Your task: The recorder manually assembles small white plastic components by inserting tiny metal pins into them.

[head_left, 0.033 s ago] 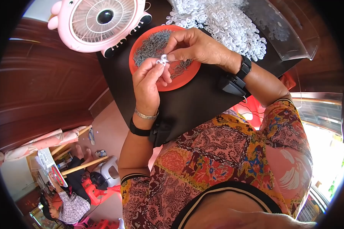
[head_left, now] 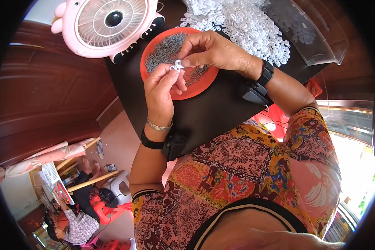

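Above an orange-red plate (head_left: 204,85), my two hands meet at a small white plastic clip (head_left: 178,65) with round holes. My left hand (head_left: 160,93) pinches it between thumb and forefinger, the other fingers curled. From the right, my right hand (head_left: 221,52) is closed at the clip's upper edge, its thumb and forefinger pressed together there. Whether those right fingertips also hold a grey piece is too small to tell. Many thin grey nail-like pieces (head_left: 164,50) lie in the plate, partly hidden by my hands.
A heap of white plastic clips (head_left: 254,31) covers the table's far right, beside a clear plastic bin (head_left: 316,37). A pink animal-shaped fan (head_left: 112,25) stands far left on the black table (head_left: 204,121). At lower left, another person (head_left: 81,227) sits by a small table.
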The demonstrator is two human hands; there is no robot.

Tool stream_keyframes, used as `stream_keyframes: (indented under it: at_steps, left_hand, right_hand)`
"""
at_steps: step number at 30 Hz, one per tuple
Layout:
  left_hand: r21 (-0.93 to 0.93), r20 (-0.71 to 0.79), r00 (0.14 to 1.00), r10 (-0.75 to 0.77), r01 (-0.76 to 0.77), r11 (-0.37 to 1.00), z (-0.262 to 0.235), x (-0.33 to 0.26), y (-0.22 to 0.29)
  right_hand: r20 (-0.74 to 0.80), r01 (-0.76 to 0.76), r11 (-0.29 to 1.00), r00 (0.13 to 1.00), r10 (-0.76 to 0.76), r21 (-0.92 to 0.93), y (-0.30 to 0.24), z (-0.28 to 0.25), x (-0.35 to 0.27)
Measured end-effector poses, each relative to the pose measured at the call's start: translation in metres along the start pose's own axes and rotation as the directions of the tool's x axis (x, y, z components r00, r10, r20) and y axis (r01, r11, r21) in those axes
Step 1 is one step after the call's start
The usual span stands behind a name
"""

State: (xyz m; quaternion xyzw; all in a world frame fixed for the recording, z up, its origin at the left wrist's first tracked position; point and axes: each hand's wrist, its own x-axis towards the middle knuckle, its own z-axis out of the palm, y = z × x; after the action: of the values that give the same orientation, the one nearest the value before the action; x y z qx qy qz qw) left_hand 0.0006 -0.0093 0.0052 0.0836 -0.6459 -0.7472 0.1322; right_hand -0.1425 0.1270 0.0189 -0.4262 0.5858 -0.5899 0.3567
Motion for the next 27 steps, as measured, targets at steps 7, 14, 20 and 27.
stream_keyframes:
  at_steps: [7, 14, 20, 27]
  left_hand:
    - [0.049, -0.064, 0.998, 0.008, -0.005, 0.999, -0.001, 0.001, -0.002]
    - [0.043, -0.093, 0.996, 0.015, -0.011, 0.999, 0.001, -0.001, 0.000]
    - [0.001, -0.053, 0.997, 0.057, -0.057, 0.998, 0.003, -0.001, -0.001]
    - [-0.168, 0.029, 0.999, 0.035, -0.030, 0.985, -0.004, 0.001, -0.003]
  right_hand:
    - [-0.048, -0.030, 0.997, 0.998, 0.034, 0.071, 0.008, -0.001, 0.002]
    - [-0.068, 0.033, 0.995, 0.997, -0.027, 0.093, 0.008, -0.003, 0.001]
    - [-0.031, 0.067, 0.997, 0.997, -0.068, -0.026, 0.004, 0.005, -0.003]
    - [0.108, 0.167, 0.984, 0.981, -0.160, -0.059, 0.002, 0.008, -0.004]
